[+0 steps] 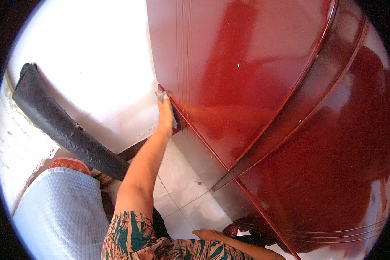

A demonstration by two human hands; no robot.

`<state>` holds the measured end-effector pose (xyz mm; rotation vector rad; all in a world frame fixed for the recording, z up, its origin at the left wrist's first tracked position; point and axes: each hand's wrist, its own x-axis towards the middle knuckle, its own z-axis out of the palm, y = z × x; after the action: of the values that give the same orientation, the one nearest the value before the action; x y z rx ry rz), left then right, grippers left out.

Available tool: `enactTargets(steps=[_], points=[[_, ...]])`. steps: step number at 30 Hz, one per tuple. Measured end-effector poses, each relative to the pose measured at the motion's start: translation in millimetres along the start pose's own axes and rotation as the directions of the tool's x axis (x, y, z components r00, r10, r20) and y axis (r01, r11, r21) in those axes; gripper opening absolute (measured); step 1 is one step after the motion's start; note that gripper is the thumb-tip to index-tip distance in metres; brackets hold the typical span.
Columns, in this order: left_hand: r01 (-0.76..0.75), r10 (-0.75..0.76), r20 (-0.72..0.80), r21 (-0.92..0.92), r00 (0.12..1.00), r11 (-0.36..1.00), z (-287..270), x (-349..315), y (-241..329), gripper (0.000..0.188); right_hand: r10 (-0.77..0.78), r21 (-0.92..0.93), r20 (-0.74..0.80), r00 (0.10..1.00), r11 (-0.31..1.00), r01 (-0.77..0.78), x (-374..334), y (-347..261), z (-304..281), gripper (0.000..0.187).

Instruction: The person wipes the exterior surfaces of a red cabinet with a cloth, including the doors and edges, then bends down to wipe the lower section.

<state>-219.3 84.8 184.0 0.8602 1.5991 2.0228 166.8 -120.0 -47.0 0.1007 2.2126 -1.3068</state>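
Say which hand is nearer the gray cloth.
Left. The left hand holds the gray cloth at the glossy red panel's edge; the right hand is well apart from it, lower in the picture.

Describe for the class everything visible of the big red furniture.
The red furniture, glossy and reflective like varnished wood, fills the picture's right and runs out of view beside a white wall. It carries fine parallel grooves, raised edging and a darker slanting band. The left hand holds what looks like a grey cloth at its left edge.
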Motion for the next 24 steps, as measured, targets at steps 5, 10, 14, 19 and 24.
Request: enactTargets(steps=[5,10,14,19,24], points=[[0.144,-0.155,-0.042,-0.200,0.987,0.969,17,5,30,0.074,0.025,0.006,0.010,1.000,1.000,-0.025,-3,0,-1,0.053],[-0.163,0.161,-0.176,0.004,0.971,0.987,17,-38,-51,0.069,0.020,0.016,0.022,1.000,1.000,-0.020,-2,-10,2,0.054],[-0.100,0.119,-0.177,0.111,0.977,0.989,71,-162,-59,0.069,0.047,0.031,0.027,0.999,0.998,-0.048,-7,-6,2,0.054],[-0.021,0.032,-0.088,0.130,0.996,0.991,102,-278,-44,0.078,0.058,0.034,0.050,0.997,0.998,-0.059,-8,-14,1,0.054],[-0.049,0.066,-0.105,0.150,0.992,0.988,97,-279,-53,0.074,0.128,0.000,0.106,0.986,0.992,-0.128,-12,-35,-6,0.054]])
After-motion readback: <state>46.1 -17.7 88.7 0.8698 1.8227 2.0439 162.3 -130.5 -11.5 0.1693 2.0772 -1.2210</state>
